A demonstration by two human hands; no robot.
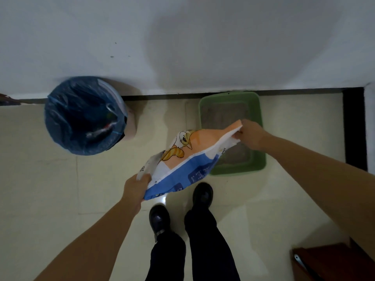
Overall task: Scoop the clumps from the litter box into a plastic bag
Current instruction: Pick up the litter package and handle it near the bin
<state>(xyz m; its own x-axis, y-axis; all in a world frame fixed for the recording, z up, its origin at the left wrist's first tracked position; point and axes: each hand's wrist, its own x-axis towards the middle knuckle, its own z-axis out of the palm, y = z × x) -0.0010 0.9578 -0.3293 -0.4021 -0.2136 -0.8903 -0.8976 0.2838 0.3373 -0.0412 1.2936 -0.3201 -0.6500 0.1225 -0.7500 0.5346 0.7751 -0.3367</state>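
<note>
Head view: green litter box (257,159) holds grey litter (223,116).

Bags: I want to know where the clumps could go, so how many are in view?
2. The printed bag hangs between both hands, left hand and right hand, partly over the green litter box. The blue liner bag sits in the bin by the wall.

Home corner, tiled floor (60,189), white wall (182,37), litter box (257,126), lined bin (81,116)

Litter box (256,159) green; bag (182,159) orange-blue-white, cat print; bin liner (67,122) blue.
</note>
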